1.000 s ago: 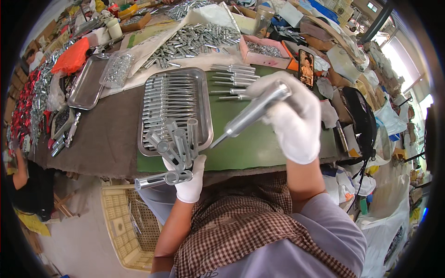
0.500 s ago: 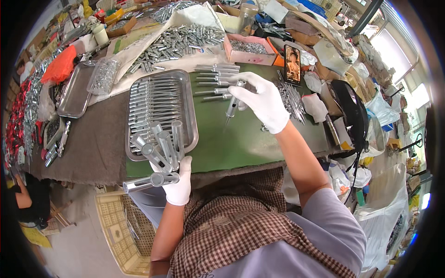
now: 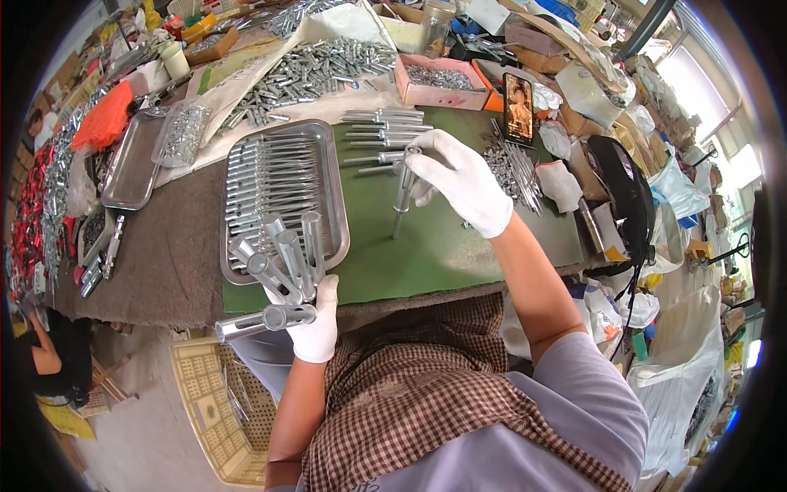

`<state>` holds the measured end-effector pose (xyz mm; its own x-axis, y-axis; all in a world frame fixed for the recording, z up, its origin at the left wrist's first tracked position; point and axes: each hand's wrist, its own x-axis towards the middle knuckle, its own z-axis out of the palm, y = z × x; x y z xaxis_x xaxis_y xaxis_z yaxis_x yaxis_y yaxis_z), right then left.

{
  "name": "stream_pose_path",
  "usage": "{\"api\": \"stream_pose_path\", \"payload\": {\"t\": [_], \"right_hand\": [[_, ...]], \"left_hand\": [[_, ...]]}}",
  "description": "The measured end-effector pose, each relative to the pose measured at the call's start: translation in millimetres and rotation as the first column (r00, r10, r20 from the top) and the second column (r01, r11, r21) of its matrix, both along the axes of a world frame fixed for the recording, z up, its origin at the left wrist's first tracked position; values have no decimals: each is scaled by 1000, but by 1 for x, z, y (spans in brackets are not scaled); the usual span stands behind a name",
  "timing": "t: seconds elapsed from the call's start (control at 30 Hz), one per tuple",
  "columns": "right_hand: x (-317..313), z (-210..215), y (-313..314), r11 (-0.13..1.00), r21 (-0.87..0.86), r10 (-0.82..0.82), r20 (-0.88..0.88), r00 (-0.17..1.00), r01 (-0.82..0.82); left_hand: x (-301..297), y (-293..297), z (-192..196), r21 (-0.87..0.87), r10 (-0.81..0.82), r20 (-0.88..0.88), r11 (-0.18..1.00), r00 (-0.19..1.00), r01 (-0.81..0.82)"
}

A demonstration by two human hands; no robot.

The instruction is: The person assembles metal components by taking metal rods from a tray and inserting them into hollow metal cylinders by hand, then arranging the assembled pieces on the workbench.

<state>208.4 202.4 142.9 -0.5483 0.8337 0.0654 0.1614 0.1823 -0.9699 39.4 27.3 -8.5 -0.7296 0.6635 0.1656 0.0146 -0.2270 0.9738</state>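
Observation:
My left hand (image 3: 318, 328), in a white glove, is closed round a bunch of shiny metal tubes (image 3: 288, 261) that fan out over the near edge of a metal tray. In that tray (image 3: 340, 197) lie rows of slim metal rods (image 3: 270, 180) with thicker sleeves. My gloved right hand (image 3: 463, 180) pinches the top of a metal tube (image 3: 405, 187) with a thin rod out of its lower end. It stands nearly upright over the green mat (image 3: 443, 254), its tip at or close to the surface. Left of it lie several similar tube-and-rod pieces (image 3: 381, 131).
Loose metal tubes (image 3: 328, 74) are heaped on a sheet at the back, beside a pink box (image 3: 443, 98) of small parts. A phone (image 3: 518, 108) stands at the right behind thin rods (image 3: 520, 174). An empty tray (image 3: 135, 168) lies left; a yellow crate (image 3: 205, 402) is below the table.
My right hand has turned the tube more upright and shifted it slightly; more of the thin rod's end shows. My left hand with the bunch of tubes has barely moved.

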Motion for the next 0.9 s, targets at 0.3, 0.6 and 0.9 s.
{"api": "stream_pose_path", "payload": {"t": [0.3, 0.6, 0.9], "right_hand": [[6, 16, 12, 976, 157, -142, -86, 986, 154], [5, -1, 20, 982, 97, -153, -109, 982, 164], [29, -56, 45, 988, 99, -148, 318, 937, 122]], "left_hand": [[0, -2, -2, -18, -3, -16, 1000, 1000, 3], [-1, -1, 5, -21, -25, -56, 999, 998, 24], [-1, 1, 6, -7, -82, -53, 997, 995, 81]]}}
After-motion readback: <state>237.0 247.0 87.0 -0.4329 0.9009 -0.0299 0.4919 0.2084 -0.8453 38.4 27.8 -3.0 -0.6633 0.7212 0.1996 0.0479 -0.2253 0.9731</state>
